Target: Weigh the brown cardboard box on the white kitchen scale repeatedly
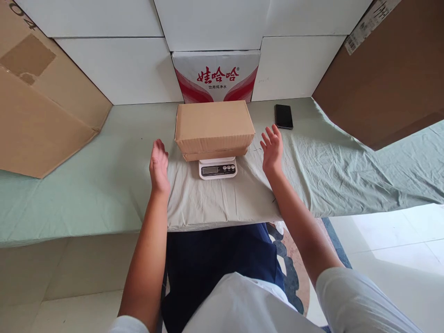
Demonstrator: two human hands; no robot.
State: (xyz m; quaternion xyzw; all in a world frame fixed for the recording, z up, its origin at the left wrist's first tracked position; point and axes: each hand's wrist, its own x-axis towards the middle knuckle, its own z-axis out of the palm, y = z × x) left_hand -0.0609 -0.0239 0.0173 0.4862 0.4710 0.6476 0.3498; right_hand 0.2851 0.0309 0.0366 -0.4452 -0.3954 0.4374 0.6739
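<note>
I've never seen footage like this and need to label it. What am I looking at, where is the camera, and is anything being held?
No machine here: a person's two bare hands, filmed from a camera on their head looking forward and down. A small cardboard box sits on a white kitchen scale, on a table covered with a pale green cloth. The left hand and right hand are open on either side of the box, holding nothing. Behind stands a red-and-white printed carton; a black phone lies to the right, with big brown cartons at both sides.
</note>
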